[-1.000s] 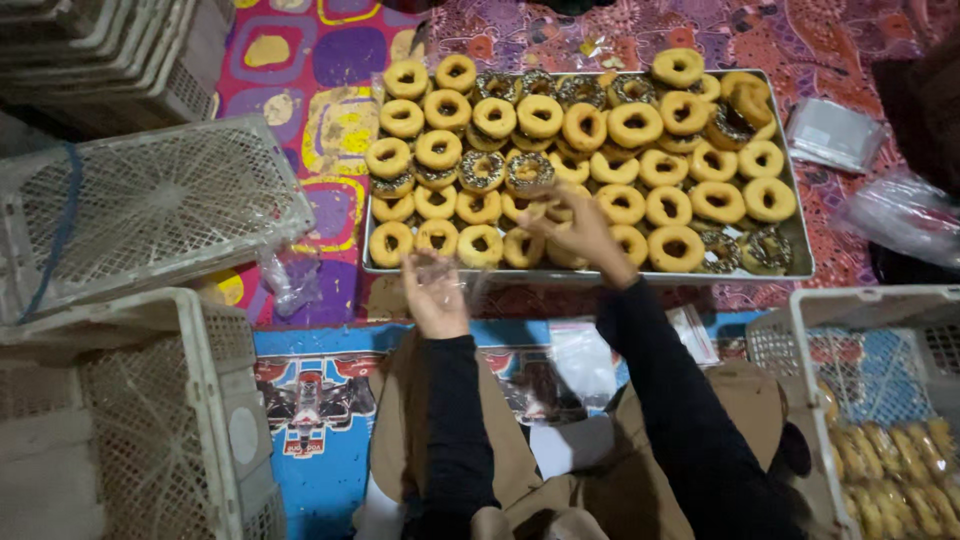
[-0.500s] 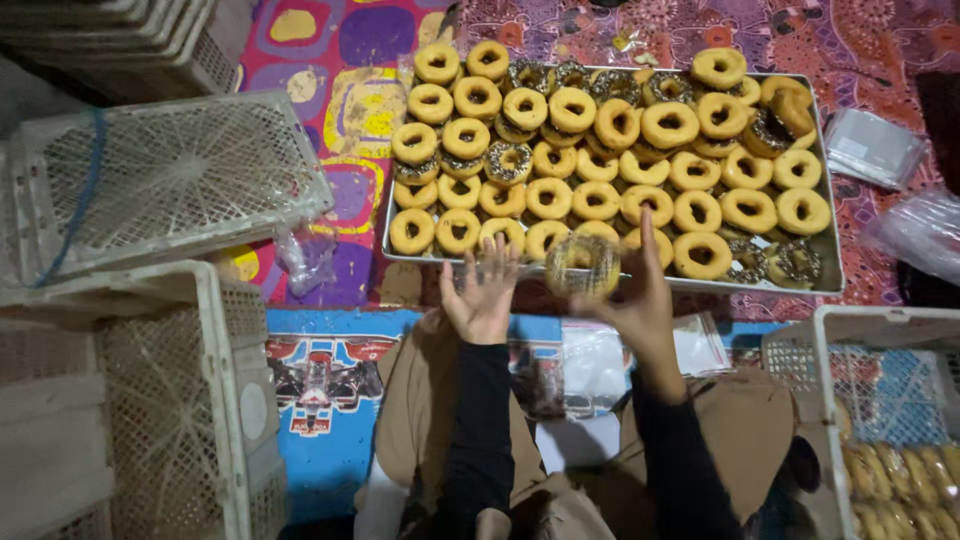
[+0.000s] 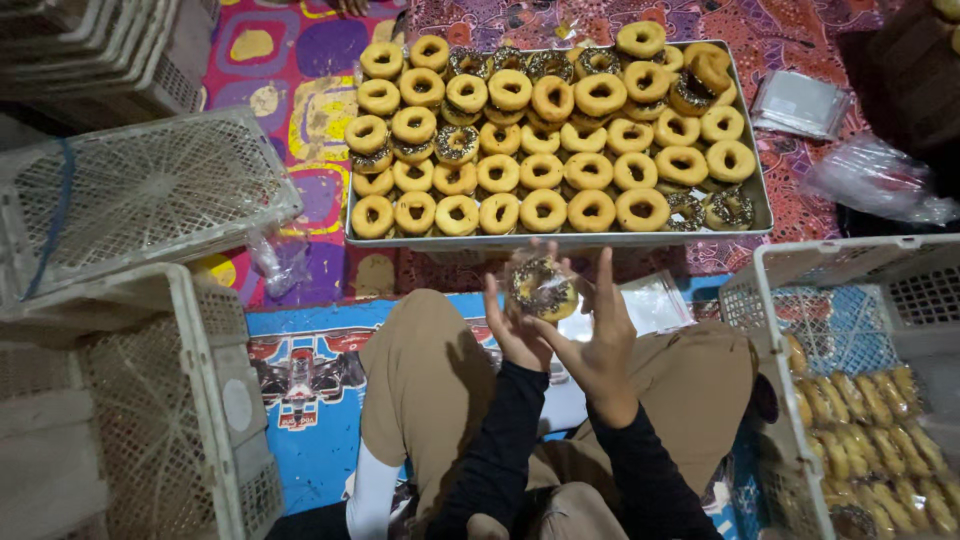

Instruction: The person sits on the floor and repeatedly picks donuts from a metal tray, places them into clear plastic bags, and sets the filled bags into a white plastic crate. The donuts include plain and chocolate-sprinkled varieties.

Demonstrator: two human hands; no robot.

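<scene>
At the left of the frame, white crates are lying on the patterned floor mat. At centre, the left hand and right hand, fingers spread, are cradling a sprinkled doughnut just below the tray of doughnuts. With such a loose hold, the doughnut may be slipping onto the person's lap.

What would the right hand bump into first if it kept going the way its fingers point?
Probably the metal tray of doughnuts. The right hand points up-picture toward its near rim, though depth is hard to judge. Both hands hold a sprinkled doughnut.
</scene>
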